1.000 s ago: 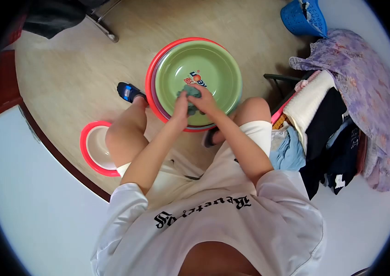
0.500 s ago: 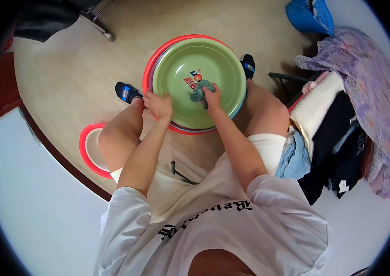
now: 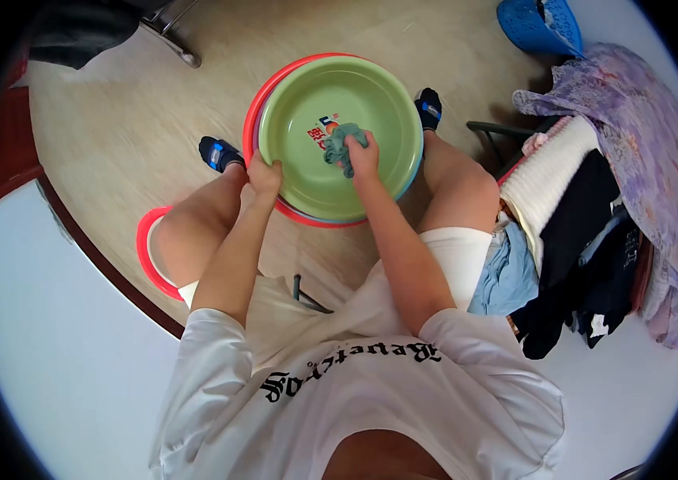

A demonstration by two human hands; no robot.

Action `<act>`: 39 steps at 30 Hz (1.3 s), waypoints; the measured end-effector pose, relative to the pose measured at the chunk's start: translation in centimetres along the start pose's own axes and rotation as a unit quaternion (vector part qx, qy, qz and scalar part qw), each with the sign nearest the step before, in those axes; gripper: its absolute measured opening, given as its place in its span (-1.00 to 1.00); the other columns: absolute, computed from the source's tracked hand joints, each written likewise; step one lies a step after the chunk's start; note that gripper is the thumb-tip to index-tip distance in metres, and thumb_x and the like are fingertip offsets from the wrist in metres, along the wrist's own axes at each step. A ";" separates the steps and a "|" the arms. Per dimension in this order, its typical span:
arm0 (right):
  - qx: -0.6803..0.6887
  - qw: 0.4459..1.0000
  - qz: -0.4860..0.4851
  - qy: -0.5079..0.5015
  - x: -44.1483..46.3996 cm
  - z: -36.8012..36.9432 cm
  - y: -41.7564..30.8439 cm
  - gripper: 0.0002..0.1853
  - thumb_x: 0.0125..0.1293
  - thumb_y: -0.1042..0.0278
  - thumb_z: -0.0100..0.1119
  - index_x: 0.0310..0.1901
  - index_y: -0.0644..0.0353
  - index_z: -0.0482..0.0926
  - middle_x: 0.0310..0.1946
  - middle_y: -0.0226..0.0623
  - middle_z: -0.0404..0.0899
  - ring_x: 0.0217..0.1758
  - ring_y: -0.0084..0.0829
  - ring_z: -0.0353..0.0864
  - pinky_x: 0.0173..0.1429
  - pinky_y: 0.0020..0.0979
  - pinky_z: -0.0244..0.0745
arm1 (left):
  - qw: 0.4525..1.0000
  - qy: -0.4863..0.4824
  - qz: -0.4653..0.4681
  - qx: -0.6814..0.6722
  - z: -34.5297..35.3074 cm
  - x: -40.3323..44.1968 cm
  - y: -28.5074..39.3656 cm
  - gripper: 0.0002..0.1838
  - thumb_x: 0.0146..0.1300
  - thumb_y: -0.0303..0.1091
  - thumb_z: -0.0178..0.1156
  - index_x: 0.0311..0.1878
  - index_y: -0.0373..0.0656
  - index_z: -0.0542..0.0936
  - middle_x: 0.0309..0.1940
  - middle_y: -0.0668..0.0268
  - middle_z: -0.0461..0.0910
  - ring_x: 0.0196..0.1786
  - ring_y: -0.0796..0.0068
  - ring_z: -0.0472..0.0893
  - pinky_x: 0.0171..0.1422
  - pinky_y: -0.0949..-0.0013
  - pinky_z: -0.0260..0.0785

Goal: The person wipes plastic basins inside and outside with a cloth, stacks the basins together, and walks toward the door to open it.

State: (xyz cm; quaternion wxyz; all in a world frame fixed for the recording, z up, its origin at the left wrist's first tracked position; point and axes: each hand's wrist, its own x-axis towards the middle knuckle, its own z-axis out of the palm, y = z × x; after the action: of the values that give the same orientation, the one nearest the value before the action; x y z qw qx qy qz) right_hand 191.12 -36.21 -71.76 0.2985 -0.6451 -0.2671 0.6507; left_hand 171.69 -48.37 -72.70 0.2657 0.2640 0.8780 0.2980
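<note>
A green plastic basin (image 3: 307, 104) with a printed pattern on its bottom sits between my legs, stacked inside a red basin (image 3: 253, 120) whose rim shows at the left and below. My right hand (image 3: 363, 158) is closed on a crumpled grey-green cloth (image 3: 342, 146) over the middle of the green basin. At the lower left rim, my left hand (image 3: 265, 178) grips the edge of the stacked basins, its thumb over the rim and its other fingers partly hidden.
A smaller red-rimmed basin (image 3: 145, 250) stands beside my left leg. To my right are piled clothes, including a white knit piece (image 3: 551, 172), a light blue garment (image 3: 508, 276) and a purple floral cloth (image 3: 635, 136). A blue basket (image 3: 537, 30) stands at the upper right.
My left hand has moved left and closed on the basin rim. My right hand has lifted slightly with the cloth. The basins appear shifted a little up and left.
</note>
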 end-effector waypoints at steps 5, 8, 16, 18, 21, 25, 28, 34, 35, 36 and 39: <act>-0.015 0.999 -0.048 -0.008 -4.2 -1.0 -7.3 -0.60 0.24 0.40 0.33 0.14 0.14 0.58 -0.17 -0.25 0.66 -0.26 -0.40 0.70 -0.43 -0.31 0.67 | 0.997 -0.003 0.071 -0.022 -5.9 -1.7 6.3 -0.59 0.20 -0.40 0.28 0.15 -0.20 0.61 -0.06 -0.10 0.73 0.08 -0.14 0.71 0.20 -0.01 0.54; -0.002 0.991 -0.121 -0.052 -7.9 -2.6 -13.0 -0.54 0.24 0.43 0.31 0.20 0.18 0.55 -0.13 -0.24 0.66 -0.24 -0.41 0.71 -0.40 -0.33 0.67 | 0.993 0.010 0.094 -0.072 -10.3 -2.6 7.1 -0.55 0.21 -0.43 0.27 0.21 -0.17 0.60 -0.09 -0.06 0.75 0.01 -0.10 0.73 0.16 0.03 0.55; -0.063 0.917 -0.367 -0.143 -24.1 -6.4 -27.2 -0.54 0.20 0.50 0.32 0.18 0.26 0.56 -0.18 -0.29 0.70 -0.14 -0.48 0.70 -0.12 -0.43 0.64 | 0.978 0.029 0.031 -0.203 -25.8 -12.7 15.4 -0.44 0.26 -0.45 0.25 0.36 -0.18 0.51 -0.08 0.12 0.75 0.00 0.26 0.73 0.16 0.27 0.50; -0.090 0.891 -0.420 -0.146 -27.8 -7.7 -28.8 -0.53 0.19 0.50 0.33 0.18 0.25 0.56 -0.18 -0.30 0.70 -0.12 -0.48 0.69 -0.05 -0.43 0.63 | 0.955 0.008 0.056 -0.290 -27.9 -14.6 15.8 -0.43 0.26 -0.47 0.24 0.38 -0.24 0.48 0.00 0.15 0.72 0.07 0.32 0.70 0.21 0.32 0.48; -0.120 0.835 -0.518 -0.139 -33.0 -9.8 -32.2 -0.54 0.19 0.46 0.36 0.16 0.24 0.57 -0.18 -0.34 0.69 -0.15 -0.50 0.68 0.01 -0.43 0.61 | 0.932 -0.008 0.073 -0.355 -30.3 -19.6 19.6 -0.46 0.27 -0.48 0.23 0.35 -0.31 0.48 0.09 0.16 0.68 0.11 0.33 0.67 0.23 0.31 0.47; -0.121 0.839 -0.517 -0.115 -37.7 -15.0 -34.7 -0.57 0.21 0.45 0.37 0.13 0.25 0.58 -0.24 -0.42 0.68 -0.22 -0.58 0.65 -0.10 -0.50 0.58 | 0.933 -0.080 0.069 -0.344 -29.6 -25.7 22.3 -0.50 0.26 -0.47 0.23 0.29 -0.30 0.48 0.06 0.20 0.63 -0.03 0.40 0.65 0.09 0.37 0.51; -0.162 0.868 -0.466 -0.054 -41.1 -16.6 -35.3 -0.47 0.22 0.44 0.35 0.26 0.14 0.53 -0.22 -0.44 0.67 -0.42 -0.67 0.56 -0.41 -0.59 0.42 | 0.927 -0.112 0.092 -0.346 -29.0 -28.4 22.7 -0.55 0.26 -0.48 0.25 0.23 -0.31 0.51 0.04 0.22 0.64 -0.05 0.44 0.64 0.05 0.39 0.51; -0.311 0.804 -0.506 0.026 -40.4 -17.7 -34.0 -0.43 0.18 0.32 0.38 0.26 0.11 0.51 -0.03 -0.25 0.68 -0.10 -0.37 0.68 -0.05 -0.31 0.58 | 0.903 -0.154 0.135 -0.377 -26.3 -31.8 22.4 -0.55 0.27 -0.55 0.25 0.24 -0.33 0.52 0.07 0.23 0.64 0.04 0.45 0.62 0.19 0.39 0.45; -0.364 0.727 -0.580 0.046 -37.9 -20.5 -33.3 -0.39 0.16 0.27 0.40 0.29 0.10 0.49 0.04 -0.18 0.67 0.05 -0.23 0.69 0.13 -0.18 0.59 | 0.912 -0.146 0.149 -0.354 -24.3 -33.7 23.1 -0.55 0.27 -0.56 0.24 0.25 -0.33 0.51 0.08 0.23 0.64 0.08 0.45 0.61 0.23 0.39 0.44; -0.364 0.773 -0.520 0.007 -35.6 -21.7 -32.8 -0.28 0.11 0.20 0.44 0.34 0.06 0.45 0.25 0.02 0.55 0.37 0.00 0.50 0.40 -0.02 0.42 | 0.906 -0.149 0.161 -0.363 -23.6 -34.5 23.1 -0.53 0.29 -0.58 0.22 0.28 -0.33 0.49 0.10 0.22 0.63 0.13 0.43 0.60 0.28 0.36 0.42; -0.428 0.693 -0.575 0.075 -34.0 -21.5 -29.3 -0.27 0.08 0.27 0.45 0.35 0.07 0.44 0.31 0.13 0.44 0.42 0.07 0.43 0.39 -0.01 0.44 | 0.897 -0.143 0.163 -0.386 -22.7 -36.4 22.5 -0.45 0.26 -0.58 0.16 0.36 -0.35 0.45 0.15 0.15 0.64 0.18 0.36 0.61 0.36 0.35 0.38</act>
State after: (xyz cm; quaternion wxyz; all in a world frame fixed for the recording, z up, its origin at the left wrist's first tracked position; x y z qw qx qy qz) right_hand 213.53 -42.04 -27.70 0.3251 -0.4696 -0.8125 0.1165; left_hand 190.58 -64.31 -31.09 0.4171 0.3199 0.5916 0.6113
